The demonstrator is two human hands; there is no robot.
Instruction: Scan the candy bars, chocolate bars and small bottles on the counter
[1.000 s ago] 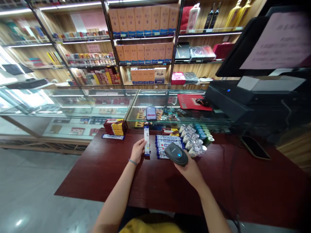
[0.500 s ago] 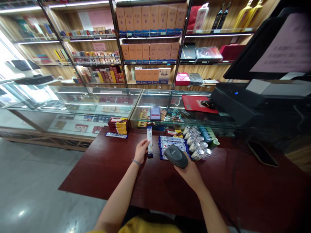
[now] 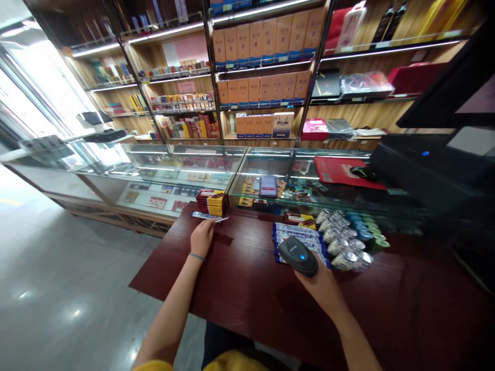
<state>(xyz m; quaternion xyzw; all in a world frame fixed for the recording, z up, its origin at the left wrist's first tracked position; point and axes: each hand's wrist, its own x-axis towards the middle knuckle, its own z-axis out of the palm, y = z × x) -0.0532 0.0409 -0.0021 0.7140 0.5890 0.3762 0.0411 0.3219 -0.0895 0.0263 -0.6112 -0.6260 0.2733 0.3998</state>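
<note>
My left hand (image 3: pixel 201 236) reaches to the left side of the dark red table (image 3: pixel 247 288), its fingers closed on the end of a long blue-and-white packet (image 3: pixel 211 217) that lies low beside a red-and-yellow stack of bars (image 3: pixel 211 201). My right hand (image 3: pixel 319 281) grips a black handheld scanner (image 3: pixel 298 255) with a blue light, held just over a pile of blue-and-white packets (image 3: pixel 296 238). To the right of that pile lie several silver and green cans (image 3: pixel 348 239).
A glass display counter (image 3: pixel 247 172) runs behind the table, with a phone (image 3: pixel 268 185) and a red mat (image 3: pixel 340 171) with a mouse on top. A black till and screen (image 3: pixel 433 165) stand at the right. Wall shelves (image 3: pixel 263 72) hold boxes.
My left hand carried the blue-and-white packet from upright beside the pile over to the left, next to the red-and-yellow stack. The scanner hand stayed over the pile. The view swung left.
</note>
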